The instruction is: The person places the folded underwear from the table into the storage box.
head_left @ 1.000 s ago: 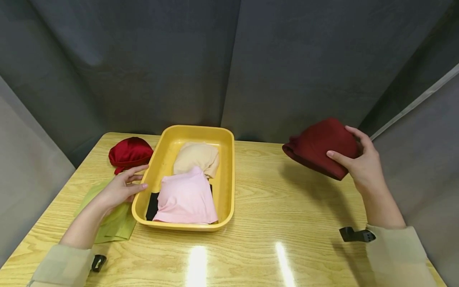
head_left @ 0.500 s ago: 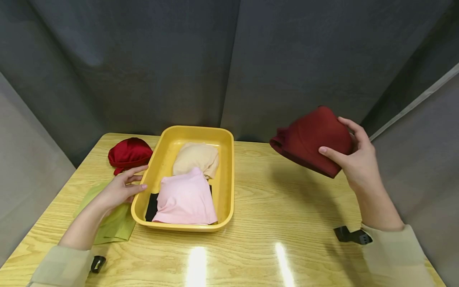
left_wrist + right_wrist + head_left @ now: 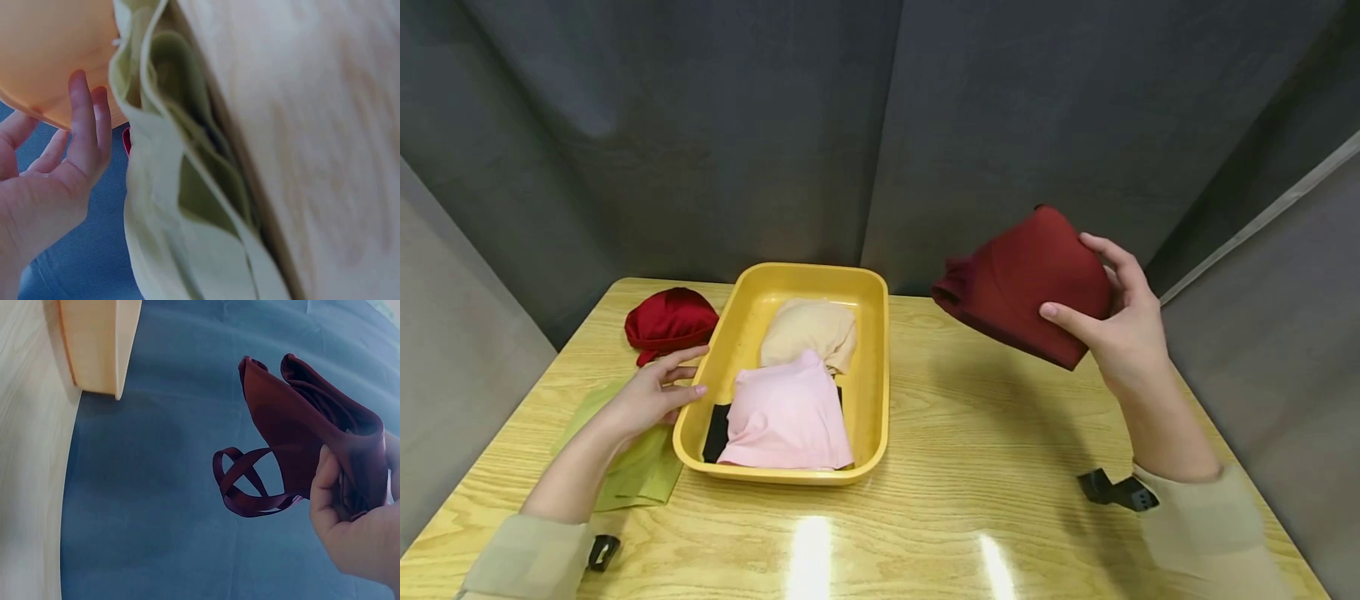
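Note:
High over the table on the right, my right hand (image 3: 1123, 321) grips a folded dark red bra top (image 3: 1026, 287), thumb on the near side and fingers behind. Its thin straps (image 3: 240, 487) hang in a loop in the right wrist view. My left hand (image 3: 651, 396) rests at the left rim of a yellow tray (image 3: 886, 375), fingers loosely extended against it; the left wrist view shows its fingertips at the tray wall (image 3: 47, 56). Inside the tray lie a folded pink top (image 3: 790, 417), a beige garment (image 3: 808, 333) behind it, and something black (image 3: 718, 433) partly under the pink one.
A shiny red satin garment (image 3: 672, 321) sits on the table left of the tray. Nearer, a yellow-green cloth (image 3: 640, 471) lies partly beneath the left forearm. Dark grey curtains (image 3: 1015, 125) stand behind the wooden table (image 3: 955, 467).
My right hand has carried the dark red bra top leftward and slightly up, toward the tray. The left hand and the clothes in the tray have hardly moved.

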Demonstrator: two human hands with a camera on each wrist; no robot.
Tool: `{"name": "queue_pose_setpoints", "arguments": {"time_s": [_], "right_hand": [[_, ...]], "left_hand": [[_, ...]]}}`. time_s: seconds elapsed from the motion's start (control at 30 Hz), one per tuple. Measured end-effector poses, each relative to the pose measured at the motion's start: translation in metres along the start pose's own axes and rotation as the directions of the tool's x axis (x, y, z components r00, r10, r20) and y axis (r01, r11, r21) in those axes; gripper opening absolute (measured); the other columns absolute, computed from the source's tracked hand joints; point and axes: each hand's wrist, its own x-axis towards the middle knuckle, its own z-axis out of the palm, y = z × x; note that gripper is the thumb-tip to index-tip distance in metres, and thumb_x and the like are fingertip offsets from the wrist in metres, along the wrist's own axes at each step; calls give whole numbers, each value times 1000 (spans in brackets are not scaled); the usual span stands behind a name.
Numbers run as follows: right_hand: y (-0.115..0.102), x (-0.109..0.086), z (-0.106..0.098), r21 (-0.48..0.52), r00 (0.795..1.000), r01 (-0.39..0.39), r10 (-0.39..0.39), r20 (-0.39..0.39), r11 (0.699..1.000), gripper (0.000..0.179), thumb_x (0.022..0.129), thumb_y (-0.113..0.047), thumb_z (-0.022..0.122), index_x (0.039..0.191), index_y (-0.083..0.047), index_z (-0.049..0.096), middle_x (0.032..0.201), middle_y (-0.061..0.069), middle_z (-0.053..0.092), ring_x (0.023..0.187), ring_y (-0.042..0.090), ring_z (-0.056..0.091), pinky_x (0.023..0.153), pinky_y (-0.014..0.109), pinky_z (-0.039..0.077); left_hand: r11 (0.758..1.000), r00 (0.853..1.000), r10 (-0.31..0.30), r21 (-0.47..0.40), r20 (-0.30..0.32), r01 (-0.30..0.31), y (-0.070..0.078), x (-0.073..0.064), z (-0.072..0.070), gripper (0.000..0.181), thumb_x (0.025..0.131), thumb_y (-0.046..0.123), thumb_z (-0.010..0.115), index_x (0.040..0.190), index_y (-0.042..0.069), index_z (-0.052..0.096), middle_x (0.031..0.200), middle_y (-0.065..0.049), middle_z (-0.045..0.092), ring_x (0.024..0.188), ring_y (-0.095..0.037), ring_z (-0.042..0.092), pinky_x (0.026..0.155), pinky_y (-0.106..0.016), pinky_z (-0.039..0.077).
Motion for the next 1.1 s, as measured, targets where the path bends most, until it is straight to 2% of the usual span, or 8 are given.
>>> {"name": "queue_pose_setpoints", "arguments": {"time_s": [0.3, 0.47, 0.6, 0.83, 1.1], "right_hand": [[5, 2, 23, 87, 998, 34, -38, 42, 996, 77, 72, 20, 68, 138, -15, 46, 122, 7, 55, 103, 20, 55, 73, 22, 52], [7, 7, 39, 102, 997, 47, -53, 56, 994, 76, 73, 17, 69, 138, -16, 46, 125, 8, 55, 106, 22, 54, 76, 24, 52], [9, 10, 52, 105, 997, 32, -40, 72, 994, 76, 73, 14, 71, 137, -18, 46, 125, 8, 55, 107, 22, 54, 77, 24, 52], [19, 17, 71, 176, 994, -2, -17, 108, 984, 75, 74, 12, 71, 138, -19, 45, 125, 7, 53, 109, 23, 53, 79, 27, 52], [36, 26, 90, 178, 990, -29, 3, 144, 984, 75, 75, 9, 72, 138, -22, 45, 125, 6, 53, 109, 24, 53, 80, 28, 51]], "left_hand": [[1000, 1000, 9, -7, 5, -9, 1, 0, 1, 66, 92, 17, 61, 149, 14, 27, 134, -27, 40, 97, -26, 58, 71, -32, 54], [1000, 1000, 9, 5, 3, -9, 1, -1, -1, 67, 92, 19, 61, 149, 15, 27, 136, -26, 40, 96, -24, 58, 69, -31, 53], [1000, 1000, 7, 8, 3, -7, 1, -1, -1, 67, 92, 20, 62, 149, 14, 27, 137, -27, 39, 97, -24, 57, 69, -31, 53], [1000, 1000, 8, 6, 4, -8, 1, 0, 0, 66, 92, 19, 61, 149, 15, 28, 137, -27, 39, 101, -27, 58, 72, -32, 53], [1000, 1000, 1, 7, 4, -1, 0, 0, 0, 68, 92, 22, 62, 149, 15, 27, 138, -26, 38, 101, -26, 57, 72, -32, 53]]}}
